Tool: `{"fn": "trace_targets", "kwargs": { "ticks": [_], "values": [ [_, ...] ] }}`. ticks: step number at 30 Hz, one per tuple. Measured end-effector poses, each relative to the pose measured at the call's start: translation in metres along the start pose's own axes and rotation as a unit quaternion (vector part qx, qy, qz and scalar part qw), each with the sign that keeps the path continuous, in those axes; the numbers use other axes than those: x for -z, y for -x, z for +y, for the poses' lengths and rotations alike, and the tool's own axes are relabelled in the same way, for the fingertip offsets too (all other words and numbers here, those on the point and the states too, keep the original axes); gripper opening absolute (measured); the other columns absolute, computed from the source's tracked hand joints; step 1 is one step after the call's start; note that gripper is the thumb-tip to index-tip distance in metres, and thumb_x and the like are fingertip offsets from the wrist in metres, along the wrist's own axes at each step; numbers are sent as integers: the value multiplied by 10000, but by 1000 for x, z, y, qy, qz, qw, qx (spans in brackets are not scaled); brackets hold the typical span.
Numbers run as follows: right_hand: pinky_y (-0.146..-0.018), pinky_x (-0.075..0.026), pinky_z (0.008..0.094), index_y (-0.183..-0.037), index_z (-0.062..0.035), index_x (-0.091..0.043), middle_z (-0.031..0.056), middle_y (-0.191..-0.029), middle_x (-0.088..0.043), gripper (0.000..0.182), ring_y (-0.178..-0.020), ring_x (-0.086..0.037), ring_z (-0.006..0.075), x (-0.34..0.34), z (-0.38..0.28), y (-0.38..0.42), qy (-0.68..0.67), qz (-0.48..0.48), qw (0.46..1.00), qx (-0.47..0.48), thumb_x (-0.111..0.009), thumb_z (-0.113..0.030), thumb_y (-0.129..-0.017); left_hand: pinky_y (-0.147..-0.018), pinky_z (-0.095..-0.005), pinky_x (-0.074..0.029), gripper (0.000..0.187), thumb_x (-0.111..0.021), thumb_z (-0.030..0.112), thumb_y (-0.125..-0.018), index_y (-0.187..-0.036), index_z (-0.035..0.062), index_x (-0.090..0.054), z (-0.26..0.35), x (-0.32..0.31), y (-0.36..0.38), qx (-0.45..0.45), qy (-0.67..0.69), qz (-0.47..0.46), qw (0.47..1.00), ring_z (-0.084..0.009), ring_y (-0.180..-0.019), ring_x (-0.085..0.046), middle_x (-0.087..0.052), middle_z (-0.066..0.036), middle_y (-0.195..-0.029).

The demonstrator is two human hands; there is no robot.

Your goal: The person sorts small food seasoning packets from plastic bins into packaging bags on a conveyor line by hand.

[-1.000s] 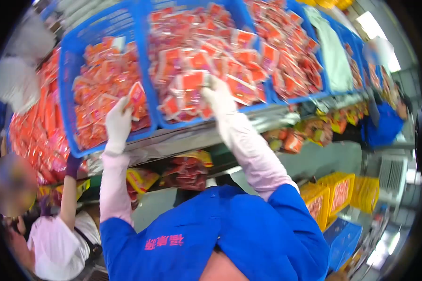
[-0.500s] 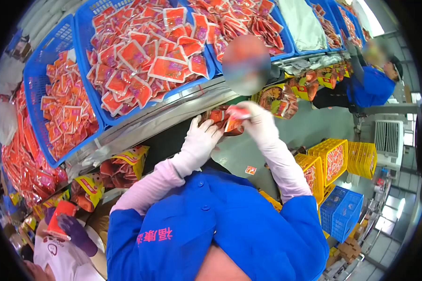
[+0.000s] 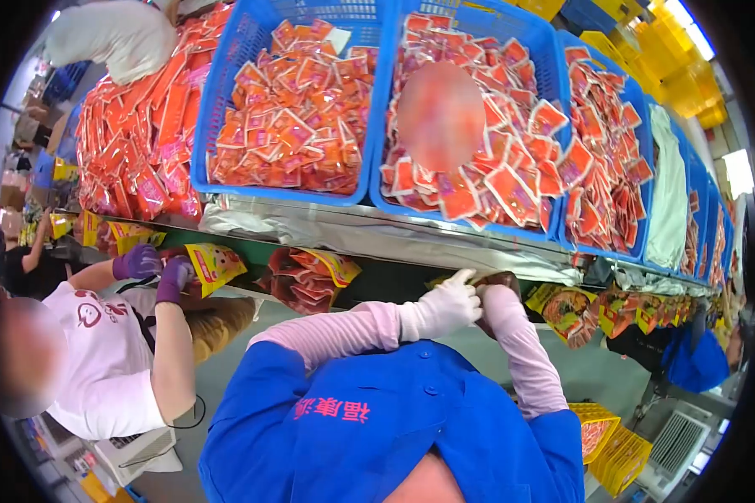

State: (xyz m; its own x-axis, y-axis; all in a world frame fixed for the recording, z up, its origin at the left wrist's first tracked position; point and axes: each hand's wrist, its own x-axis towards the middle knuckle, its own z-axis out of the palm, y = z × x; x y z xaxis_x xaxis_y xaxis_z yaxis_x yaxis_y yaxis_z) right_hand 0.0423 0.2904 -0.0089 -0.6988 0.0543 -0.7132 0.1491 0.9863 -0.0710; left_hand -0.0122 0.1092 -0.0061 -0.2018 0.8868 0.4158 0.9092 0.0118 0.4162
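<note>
My left hand (image 3: 446, 307), in a white glove, has its fingers bent and closed at the mouth of a packaging bag (image 3: 502, 280), mostly hidden by the hands. My right hand (image 3: 498, 302), also gloved in white, is right beside it at the same bag; its fingers are hidden. Whether a sachet is in it does not show. Left of my hands, on the green belt (image 3: 386, 281), a yellow-topped bag (image 3: 310, 277) stands open with red sachets inside. Beyond the belt, a blue basket (image 3: 377, 189) holds many small red sachets (image 3: 512, 189).
More blue baskets of sachets line the far side, with long red packets (image 3: 138, 126) at left. A co-worker (image 3: 109, 352) in purple gloves handles a yellow bag (image 3: 216, 267). Filled bags (image 3: 566, 312) stand along the belt at right. Yellow crates (image 3: 617, 457) are at lower right.
The view has swung left. My right hand, which held up a red sachet, has come down to the bag beside my left hand. The sachet is out of sight.
</note>
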Motion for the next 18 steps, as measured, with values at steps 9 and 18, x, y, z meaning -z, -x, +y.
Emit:
{"fn": "trace_targets", "kwargs": {
  "ticks": [9,18],
  "values": [
    [-803,-536,381,-1122,-100,-714,149,-1057,-729,319,-906,-701,276,67,-67,0,-122,-58,991,15,-649,-307,-888,-686,-451,-505,75,-636,86,-721,-775,103,-686,-136,143,44,129,-11,191,973,-317,-737,-636,-648,-103,-758],
    [-825,-559,433,-1100,-36,-633,195,-1034,-689,362,-945,-693,299,126,-98,-128,10,423,899,-113,-733,-259,-833,-847,-479,-581,252,-582,263,-947,-1052,96,-740,-401,111,172,538,-225,-143,800,-349,-995,-718,-738,-178,-1024]
  ]
}}
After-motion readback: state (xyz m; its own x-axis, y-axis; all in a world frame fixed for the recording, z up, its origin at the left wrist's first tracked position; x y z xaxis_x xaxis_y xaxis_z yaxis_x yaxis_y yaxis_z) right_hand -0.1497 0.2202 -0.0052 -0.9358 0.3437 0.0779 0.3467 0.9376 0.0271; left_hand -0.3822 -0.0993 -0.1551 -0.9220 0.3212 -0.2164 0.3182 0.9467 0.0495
